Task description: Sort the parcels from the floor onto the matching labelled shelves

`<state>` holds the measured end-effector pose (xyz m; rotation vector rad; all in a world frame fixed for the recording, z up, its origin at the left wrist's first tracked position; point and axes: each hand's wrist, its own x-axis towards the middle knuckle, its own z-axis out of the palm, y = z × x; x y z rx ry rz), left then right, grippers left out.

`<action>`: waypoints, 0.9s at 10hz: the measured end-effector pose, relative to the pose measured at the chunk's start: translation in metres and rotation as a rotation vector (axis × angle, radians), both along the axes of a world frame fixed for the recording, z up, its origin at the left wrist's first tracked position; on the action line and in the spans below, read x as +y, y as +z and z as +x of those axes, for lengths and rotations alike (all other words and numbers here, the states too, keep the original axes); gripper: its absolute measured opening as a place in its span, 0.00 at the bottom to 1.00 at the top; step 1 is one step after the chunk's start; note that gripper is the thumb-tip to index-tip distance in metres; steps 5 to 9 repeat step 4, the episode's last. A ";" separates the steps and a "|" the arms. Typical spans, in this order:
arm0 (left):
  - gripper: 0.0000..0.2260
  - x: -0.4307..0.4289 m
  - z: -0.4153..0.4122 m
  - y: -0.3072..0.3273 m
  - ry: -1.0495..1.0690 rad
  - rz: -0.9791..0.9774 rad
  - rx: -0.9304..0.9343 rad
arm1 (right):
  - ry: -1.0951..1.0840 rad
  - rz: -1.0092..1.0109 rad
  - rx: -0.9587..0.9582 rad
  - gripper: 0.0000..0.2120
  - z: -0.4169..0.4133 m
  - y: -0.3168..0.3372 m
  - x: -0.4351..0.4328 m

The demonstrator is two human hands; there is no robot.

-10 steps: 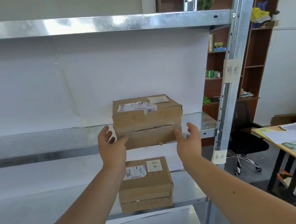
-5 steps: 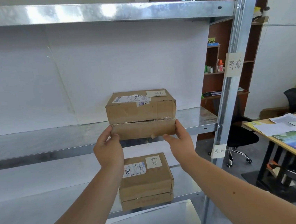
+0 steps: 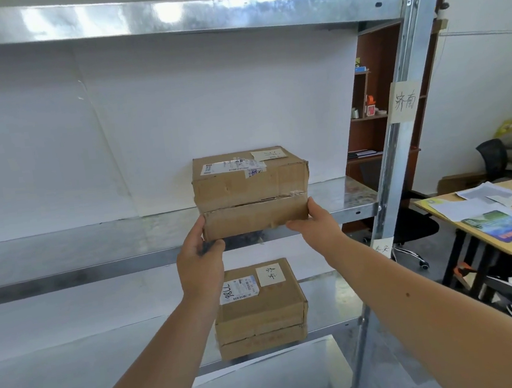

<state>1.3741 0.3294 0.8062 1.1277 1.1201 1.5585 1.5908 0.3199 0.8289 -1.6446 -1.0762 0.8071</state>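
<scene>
Parcel (image 3: 249, 191) sits at front edge of middle shelf (image 3: 96, 240), left hand (image 3: 198, 255) and right hand (image 3: 312, 219) fingers clamped on its lower corners. Stiff cardboard, likely light; side seam split, so support from underneath.

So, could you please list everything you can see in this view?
Parcels: 2, brown; upper parcel on the middle shelf, lower parcel on the shelf below.
Rack post: 1, silver, right of the parcels.
Post labels: 2, pale paper; upper label, lower label.
Bookcase: 1, reddish brown, behind the rack.
Desk: 1, light wood, papers on it, far right.
Office chairs: 2, black; near chair by the post, far chair at the wall.
Hands: 2, left hand and right hand, at the upper parcel's lower corners.
</scene>
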 end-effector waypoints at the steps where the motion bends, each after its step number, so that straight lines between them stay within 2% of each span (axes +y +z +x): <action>1: 0.27 0.001 -0.003 -0.001 -0.025 0.011 0.046 | 0.029 -0.053 -0.029 0.46 -0.001 0.008 0.001; 3: 0.27 -0.005 -0.004 0.009 -0.057 -0.017 0.169 | 0.058 -0.083 -0.042 0.49 -0.004 0.014 -0.003; 4: 0.29 -0.016 -0.005 0.012 -0.061 -0.016 0.153 | 0.038 -0.036 0.022 0.46 -0.004 0.013 -0.013; 9: 0.29 -0.016 -0.005 0.012 -0.061 -0.016 0.153 | 0.038 -0.036 0.022 0.46 -0.004 0.013 -0.013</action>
